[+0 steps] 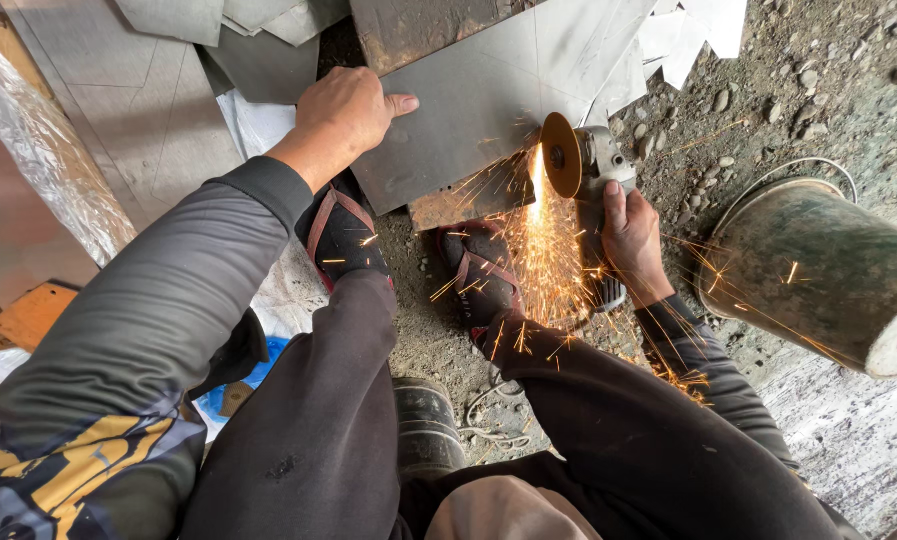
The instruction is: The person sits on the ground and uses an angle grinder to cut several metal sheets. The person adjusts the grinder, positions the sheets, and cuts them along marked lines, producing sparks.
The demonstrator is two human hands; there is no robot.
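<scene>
While sparks fly, right hand (631, 238) gripping grinder (581, 160) at sheet (469, 110) edge, left hand (341, 112) pressed flat.

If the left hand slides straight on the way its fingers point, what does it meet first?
The left hand lies flat on the grey metal sheet, fingers pointing toward the grinder disc. Only bare sheet lies ahead until the disc and its sparks, as far as the picture shows.

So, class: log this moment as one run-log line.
left hand: pressing sheet | right hand: gripping grinder | disc on sheet edge | sparks flying
</scene>
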